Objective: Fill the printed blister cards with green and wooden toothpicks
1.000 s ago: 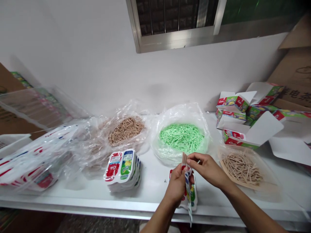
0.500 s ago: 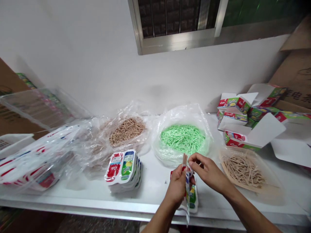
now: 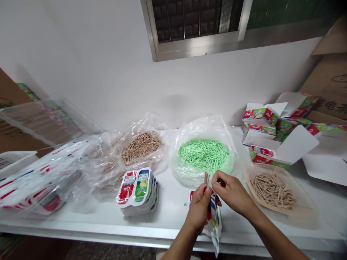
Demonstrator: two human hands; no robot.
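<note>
My left hand [image 3: 200, 209] is closed round a few thin brown sticks [image 3: 206, 178], whose ends stand up above the thumb. The same hand also grips a red, blue and green printed blister pack [image 3: 215, 240], seen nearly edge-on. Curled beside the sticks, my right hand [image 3: 235, 193] has thumb and index finger together at the top of the pack. Whatever lies between those fingertips is too small to make out. Partly hidden under both hands, more printed packs lie on the white table [image 3: 173, 216].
Left of my hands is a stack of blister packs [image 3: 137, 189]. Behind are bags of brown sticks [image 3: 142, 146] and green sticks [image 3: 204, 155]. At the right are a tray of brown sticks [image 3: 271, 189] and open printed boxes [image 3: 264, 155]. Plastic-wrapped packs [image 3: 35, 184] fill the left end.
The held pack has turned slightly, its lower end swinging to the right. My right hand has shifted a little to the right of the sticks, fingers still curled.
</note>
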